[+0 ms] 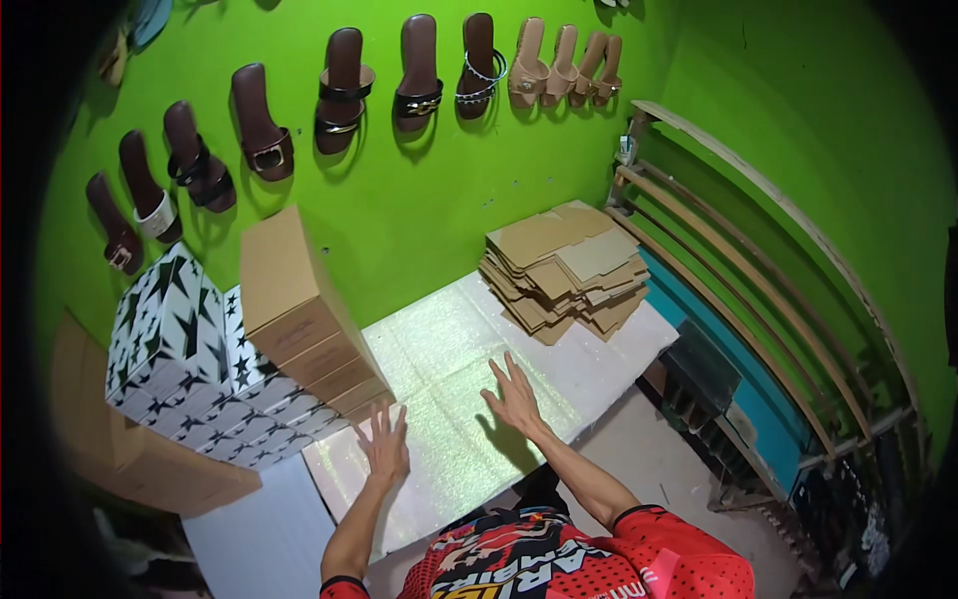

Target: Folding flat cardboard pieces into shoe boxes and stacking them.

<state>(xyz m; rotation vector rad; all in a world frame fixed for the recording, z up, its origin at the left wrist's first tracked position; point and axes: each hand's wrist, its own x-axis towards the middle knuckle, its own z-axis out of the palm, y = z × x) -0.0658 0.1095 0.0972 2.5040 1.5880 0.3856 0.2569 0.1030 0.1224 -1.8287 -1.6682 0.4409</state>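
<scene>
Both of my hands are over a table with a shiny, pale iridescent cover (449,439). My left hand (385,451) is open with its fingers spread, close to the lower end of a stack of brown cardboard boxes (309,334). My right hand (515,397) is open too, fingers apart, over the middle of the table, with a shadow below it. Neither hand holds anything. Beyond my right hand, at the table's far right, lies a pile of flat, unfolded brown cardboard pieces (564,262).
White boxes with black stars (170,349) are stacked at the left, beside a larger brown carton (175,469). Sandals (344,95) hang in a row on the green wall (419,230). A wooden rack (748,250) leans at the right, above dark equipment on the floor.
</scene>
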